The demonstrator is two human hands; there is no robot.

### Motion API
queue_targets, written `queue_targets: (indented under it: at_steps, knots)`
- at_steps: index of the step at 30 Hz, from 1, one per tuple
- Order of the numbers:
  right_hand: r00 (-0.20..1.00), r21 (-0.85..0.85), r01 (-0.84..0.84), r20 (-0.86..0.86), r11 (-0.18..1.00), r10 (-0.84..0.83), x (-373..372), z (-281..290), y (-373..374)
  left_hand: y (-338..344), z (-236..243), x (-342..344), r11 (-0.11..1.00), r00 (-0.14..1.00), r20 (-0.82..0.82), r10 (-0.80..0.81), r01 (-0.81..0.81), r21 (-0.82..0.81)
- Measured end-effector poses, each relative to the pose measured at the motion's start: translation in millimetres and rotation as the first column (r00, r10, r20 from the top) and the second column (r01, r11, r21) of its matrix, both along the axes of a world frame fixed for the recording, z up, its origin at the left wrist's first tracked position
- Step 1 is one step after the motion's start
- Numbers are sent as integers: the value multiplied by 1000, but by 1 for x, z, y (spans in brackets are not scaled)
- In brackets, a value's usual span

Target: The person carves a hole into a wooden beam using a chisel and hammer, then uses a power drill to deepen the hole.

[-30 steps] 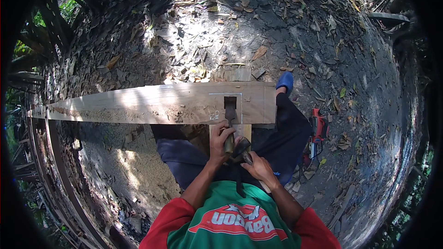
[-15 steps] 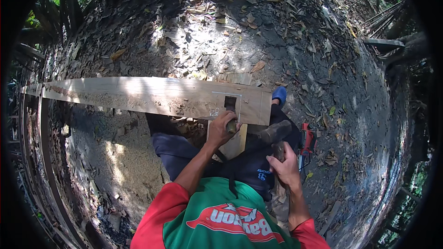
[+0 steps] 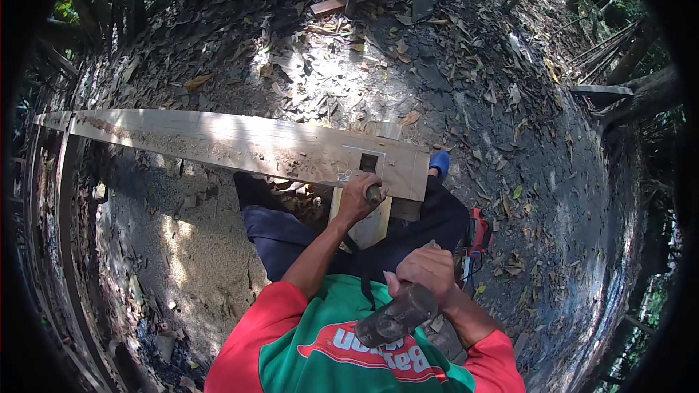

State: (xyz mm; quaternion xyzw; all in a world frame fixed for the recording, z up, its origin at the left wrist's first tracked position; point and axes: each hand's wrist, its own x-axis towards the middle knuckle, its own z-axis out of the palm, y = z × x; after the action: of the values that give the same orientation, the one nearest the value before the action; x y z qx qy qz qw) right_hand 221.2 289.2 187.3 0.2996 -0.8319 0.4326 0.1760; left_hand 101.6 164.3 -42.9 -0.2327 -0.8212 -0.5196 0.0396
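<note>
Leaf-strewn ground (image 3: 488, 124) lies beneath one beam (image 3: 306, 143) — left fingers (image 3: 355, 191) grip one chisel (image 3: 373, 195), right fingers (image 3: 429, 266) one hammer (image 3: 397, 316).

There on your right, a red-and-black power tool (image 3: 478, 234) lies on grey earth (image 3: 564, 175)! Ahead of you, a reddish-brown wooden block (image 3: 329, 6); left, tan powdery sawdust (image 3: 218, 269); beyond, a yellow-brown dry leaf (image 3: 196, 83)!

One left hand (image 3: 357, 199), one right hand (image 3: 428, 272), one hammer (image 3: 397, 316), one handled tool (image 3: 373, 194), probably a chisel with its blade hidden, one long wooden beam (image 3: 277, 147), one square hole (image 3: 368, 162), one blue shoe (image 3: 439, 162), one red tool (image 3: 478, 233).
</note>
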Motion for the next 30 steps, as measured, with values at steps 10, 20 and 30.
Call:
queue_targets:
  at_steps: [10,20,30]
  knots:
    - [780,483,331,343,811,-523,-23,-82,27,6,-16,3,998,999,26,-35,33,57]
    - [981,59,192,9,980,-192,-7,-76,14,4,3,-4,1000,1000,-3,-25,25,17]
    - [898,283,314,222,906,-380,17,-25,12,-15,-18,13,998,996,76,-55,58,-29]
